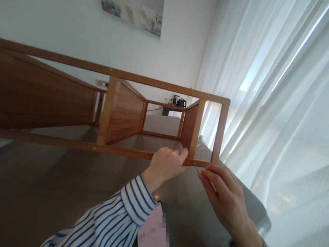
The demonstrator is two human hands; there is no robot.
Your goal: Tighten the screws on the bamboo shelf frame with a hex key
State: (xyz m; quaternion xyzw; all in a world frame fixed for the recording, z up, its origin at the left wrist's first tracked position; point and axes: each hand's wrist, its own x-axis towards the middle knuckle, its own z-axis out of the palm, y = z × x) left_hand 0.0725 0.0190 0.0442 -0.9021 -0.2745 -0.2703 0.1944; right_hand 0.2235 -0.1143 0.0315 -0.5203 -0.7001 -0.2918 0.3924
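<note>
While left hand (pixel 167 165) clasps shelf frame (pixel 115 150) rail, right hand (pixel 224 196) pinches thin metal tool (pixel 196 168) touching it

A domestic room is indicated by a framed painted picture (pixel 133 13), sheer white curtains (pixel 269 85) and a black kettle (pixel 181 102).

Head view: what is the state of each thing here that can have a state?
wooden frame: lying on its side on the table.
left hand: closed on the lower rail of the frame.
right hand: pinching the thin metal tool, whose tip is at the joint.
curtain: drawn shut, daylight coming through.
picture: hanging on the wall.
</note>
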